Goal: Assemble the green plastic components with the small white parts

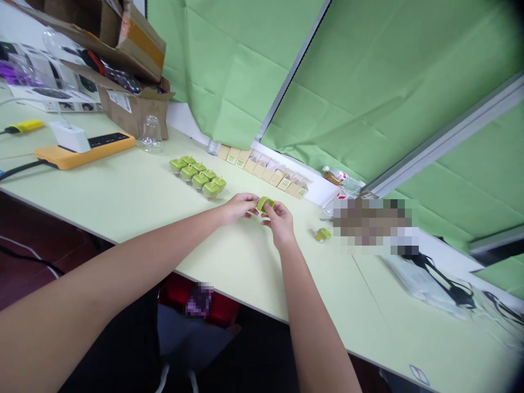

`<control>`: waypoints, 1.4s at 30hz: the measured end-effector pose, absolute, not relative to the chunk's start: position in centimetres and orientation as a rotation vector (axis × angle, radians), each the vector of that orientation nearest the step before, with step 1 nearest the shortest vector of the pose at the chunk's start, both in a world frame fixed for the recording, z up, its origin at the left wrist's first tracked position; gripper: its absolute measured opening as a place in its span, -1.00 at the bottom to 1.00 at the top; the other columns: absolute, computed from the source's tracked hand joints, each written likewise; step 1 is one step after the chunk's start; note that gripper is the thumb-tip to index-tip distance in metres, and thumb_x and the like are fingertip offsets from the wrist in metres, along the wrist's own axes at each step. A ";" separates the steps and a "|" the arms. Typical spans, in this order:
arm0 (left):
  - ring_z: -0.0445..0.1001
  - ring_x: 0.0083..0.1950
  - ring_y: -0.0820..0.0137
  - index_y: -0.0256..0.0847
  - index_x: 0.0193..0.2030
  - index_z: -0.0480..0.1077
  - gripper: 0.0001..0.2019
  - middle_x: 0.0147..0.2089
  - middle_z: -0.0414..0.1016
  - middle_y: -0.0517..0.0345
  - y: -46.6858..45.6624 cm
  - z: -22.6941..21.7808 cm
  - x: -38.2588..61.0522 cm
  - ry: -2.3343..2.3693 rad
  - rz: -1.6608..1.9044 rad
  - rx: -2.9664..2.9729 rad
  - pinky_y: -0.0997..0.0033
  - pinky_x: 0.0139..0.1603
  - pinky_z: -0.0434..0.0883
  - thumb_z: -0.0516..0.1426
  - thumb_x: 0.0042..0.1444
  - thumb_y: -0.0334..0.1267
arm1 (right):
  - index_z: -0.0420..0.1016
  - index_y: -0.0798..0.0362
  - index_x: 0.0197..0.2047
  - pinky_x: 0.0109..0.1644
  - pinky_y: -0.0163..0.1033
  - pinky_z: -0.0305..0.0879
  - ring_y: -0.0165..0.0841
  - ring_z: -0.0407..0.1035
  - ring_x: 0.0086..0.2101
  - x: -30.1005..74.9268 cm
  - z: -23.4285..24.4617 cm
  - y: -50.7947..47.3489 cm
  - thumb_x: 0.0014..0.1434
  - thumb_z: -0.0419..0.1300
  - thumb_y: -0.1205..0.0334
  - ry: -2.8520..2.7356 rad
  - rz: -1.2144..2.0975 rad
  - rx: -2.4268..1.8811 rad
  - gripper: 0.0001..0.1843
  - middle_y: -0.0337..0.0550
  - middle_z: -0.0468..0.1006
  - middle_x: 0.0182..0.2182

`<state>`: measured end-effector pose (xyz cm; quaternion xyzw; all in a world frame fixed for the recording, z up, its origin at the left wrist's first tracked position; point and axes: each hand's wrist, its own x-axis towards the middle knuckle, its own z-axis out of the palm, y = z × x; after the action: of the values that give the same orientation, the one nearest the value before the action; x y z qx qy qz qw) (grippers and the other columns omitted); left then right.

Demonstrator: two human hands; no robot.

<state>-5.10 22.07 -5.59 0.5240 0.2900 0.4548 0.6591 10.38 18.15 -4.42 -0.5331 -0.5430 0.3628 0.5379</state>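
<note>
Closest to the lens are two bare forearms stretching out over the pale bench. The right hand has a hollow green piece pinched, thumb pressed on it, held up just above the bench. The left hand is right beside it with fingers curled in; honestly can't tell if it's gripping the piece too. Eight green-topped molds sit bunched up past the left hand, plus a loose green-and-clear part off to the right. Small cardboard boxes line the back.
</note>
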 end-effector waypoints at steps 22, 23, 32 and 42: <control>0.61 -0.32 0.33 -0.30 -0.31 0.36 -0.98 -0.28 0.57 -0.03 23.2 -5.7 -5.2 0.699 1.138 0.852 0.35 -0.23 0.47 0.14 0.14 -0.44 | 0.47 0.02 -0.15 -0.08 -0.15 0.49 -0.37 0.47 -0.21 11.9 -5.0 18.9 -0.06 0.39 0.04 -1.193 0.817 -1.193 -0.59 -0.17 0.53 -0.17; 0.60 -0.32 0.33 -0.29 -0.30 0.37 -0.97 -0.27 0.57 -0.03 23.2 -5.7 -5.2 0.705 1.130 0.872 0.34 -0.22 0.47 0.16 0.14 -0.43 | 0.47 0.01 -0.16 -0.09 -0.17 0.49 -0.37 0.47 -0.20 11.6 -4.8 18.6 -0.06 0.39 0.03 -1.185 0.826 -1.187 -0.58 -0.17 0.54 -0.16; 0.52 -0.39 0.47 -0.31 -0.33 0.35 -0.90 -0.37 0.51 0.14 23.3 -6.6 -4.6 0.681 1.197 1.026 0.35 -0.19 0.51 0.21 0.17 -0.39 | 0.39 0.01 -0.23 -0.02 -0.11 0.47 -0.32 0.51 -0.17 10.6 -4.9 18.4 -0.11 0.46 0.06 -1.167 0.872 -1.080 -0.56 -0.14 0.61 -0.21; 0.50 -0.37 0.44 -0.31 -0.40 0.31 -0.86 -0.40 0.44 0.17 23.3 -7.2 -4.1 0.745 1.235 0.981 0.24 -0.17 0.56 0.13 0.19 -0.49 | 0.42 0.05 -0.22 -0.02 -0.04 0.49 -0.22 0.55 -0.17 10.3 -6.4 18.8 -0.12 0.46 0.01 -1.311 0.799 -1.149 -0.53 -0.06 0.62 -0.19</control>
<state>-4.12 23.35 -7.24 0.4305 0.3272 0.5423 0.6431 10.28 18.82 -6.41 -0.4904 -0.5597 0.3411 0.5744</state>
